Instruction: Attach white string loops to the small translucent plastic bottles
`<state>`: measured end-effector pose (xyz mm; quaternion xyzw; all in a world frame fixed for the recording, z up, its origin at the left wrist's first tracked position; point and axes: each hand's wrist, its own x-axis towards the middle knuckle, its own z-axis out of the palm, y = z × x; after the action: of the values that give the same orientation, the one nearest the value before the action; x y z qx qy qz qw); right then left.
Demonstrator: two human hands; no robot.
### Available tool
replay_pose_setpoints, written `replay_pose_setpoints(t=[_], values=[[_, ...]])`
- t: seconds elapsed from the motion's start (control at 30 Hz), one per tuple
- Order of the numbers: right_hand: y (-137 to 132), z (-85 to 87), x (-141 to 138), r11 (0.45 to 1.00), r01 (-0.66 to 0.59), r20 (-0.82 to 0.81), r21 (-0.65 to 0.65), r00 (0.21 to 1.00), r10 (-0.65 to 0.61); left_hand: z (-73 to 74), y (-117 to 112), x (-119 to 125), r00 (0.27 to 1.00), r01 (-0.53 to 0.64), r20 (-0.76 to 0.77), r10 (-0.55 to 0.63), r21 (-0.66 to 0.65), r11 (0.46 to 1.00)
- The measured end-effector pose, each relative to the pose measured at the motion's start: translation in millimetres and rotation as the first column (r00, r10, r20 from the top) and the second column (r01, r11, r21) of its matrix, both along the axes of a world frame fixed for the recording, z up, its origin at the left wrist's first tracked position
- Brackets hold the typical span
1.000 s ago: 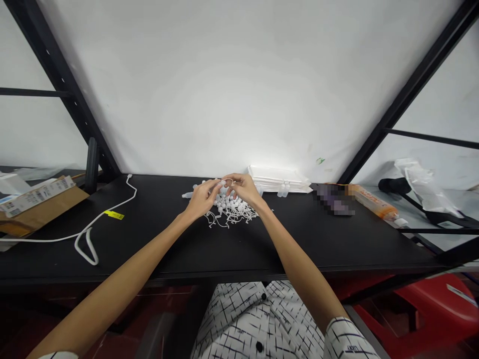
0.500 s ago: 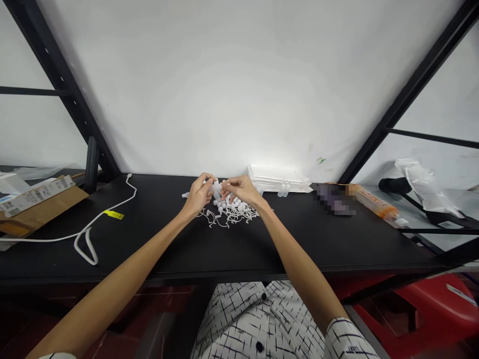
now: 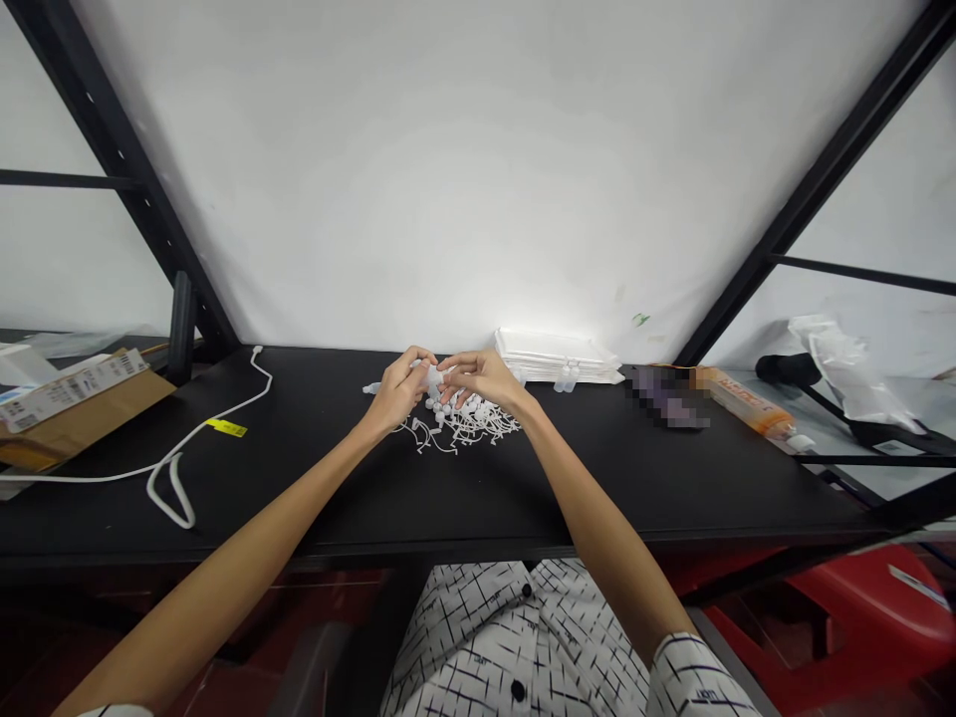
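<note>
A pile of small white plastic caps with thin tethers (image 3: 464, 422) lies on the black bench (image 3: 478, 488) in front of me. My left hand (image 3: 397, 388) and my right hand (image 3: 480, 377) meet just above the pile's far side. Both pinch a small white piece (image 3: 431, 374) between their fingertips. My right hand's other fingers are slightly spread. Small clear vials (image 3: 566, 377) lie near a stack of white bags (image 3: 553, 356) just beyond the hands.
A white cable with a yellow tag (image 3: 195, 434) loops across the left of the bench. A cardboard box (image 3: 71, 408) sits at the far left. An orange tube (image 3: 747, 403) and a blurred dark object (image 3: 667, 398) lie to the right. Black frame struts rise on both sides.
The hands have drawn closer and dropped slightly toward the pile; the left hand shifted from resting on the caps to pinching a small piece together with the right.
</note>
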<state>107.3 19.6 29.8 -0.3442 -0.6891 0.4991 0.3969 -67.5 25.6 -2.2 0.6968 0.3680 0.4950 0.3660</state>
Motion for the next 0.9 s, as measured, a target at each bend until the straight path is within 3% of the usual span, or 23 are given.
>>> replay_pose_setpoints(t=[0.17, 0.33, 0.5, 0.63, 0.9], values=[[2.0, -3.4, 1.5, 0.999, -0.045, 0.035, 0.014, 0.998, 0.044, 4.8, -3.0, 0.9, 0.987, 0.109, 0.139, -0.077, -0.246, 0.963], [-1.0, -5.8, -0.5, 0.998, -0.012, 0.046, 0.059, 0.999, 0.009, 6.9, -4.9, 0.9, 0.984, 0.128, 0.156, -0.082, -0.313, 0.941], [-5.1, -8.0, -3.8, 0.995, -0.003, 0.003, 0.101, 1.0, 0.003, 3.6, -3.9, -0.3, 0.995, 0.069, 0.086, -0.052, -0.203, 0.977], [-5.9, -9.3, -6.6, 0.995, 0.022, -0.068, 0.1, 0.998, -0.015, 1.7, -4.1, -3.7, 0.998, -0.014, -0.061, 0.013, -0.013, 1.0], [-1.3, -8.6, -1.8, 0.994, 0.028, -0.138, 0.108, 0.99, -0.013, 4.0, -8.0, -2.6, 0.952, 0.016, -0.298, 0.071, 0.282, 0.959]])
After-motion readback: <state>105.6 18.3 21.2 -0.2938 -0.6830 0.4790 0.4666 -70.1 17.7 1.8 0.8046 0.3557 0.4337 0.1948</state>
